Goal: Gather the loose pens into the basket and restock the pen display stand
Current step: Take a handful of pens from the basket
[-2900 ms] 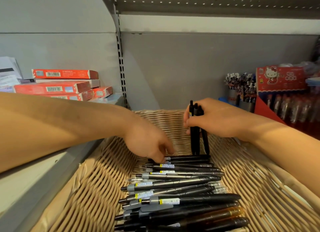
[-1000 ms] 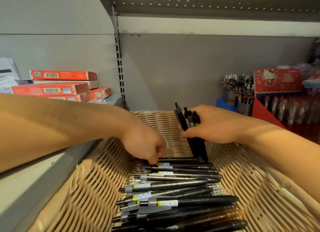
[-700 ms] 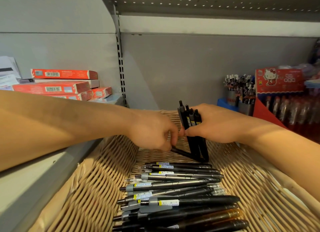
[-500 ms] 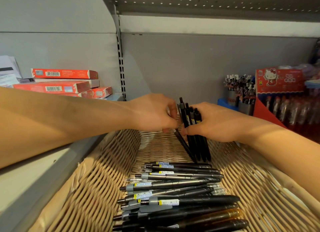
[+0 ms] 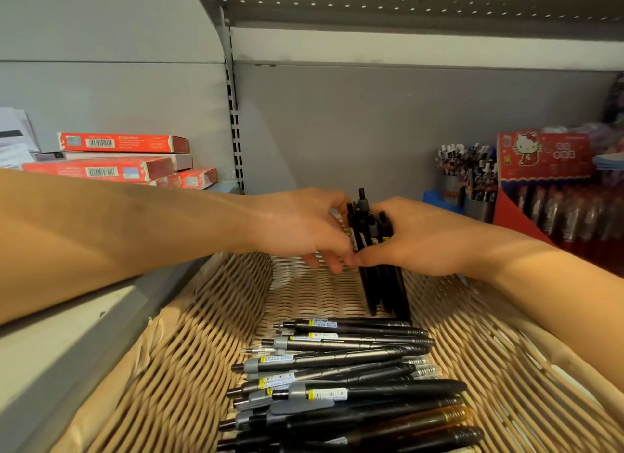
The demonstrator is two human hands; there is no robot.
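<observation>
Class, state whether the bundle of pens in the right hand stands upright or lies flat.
Upright: the bundle of pens points up, lower ends near the basket floor.

A grey shelf (image 5: 77, 334) carries the wicker basket (image 5: 189, 368) and red boxes (image 5: 101, 164).

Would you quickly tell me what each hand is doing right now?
Left hand: fingers curled against the upright bundle of black plastic pens; whether it grips a pen cannot be told.
Right hand: gripping that bundle upright over the woven wicker basket.
</observation>
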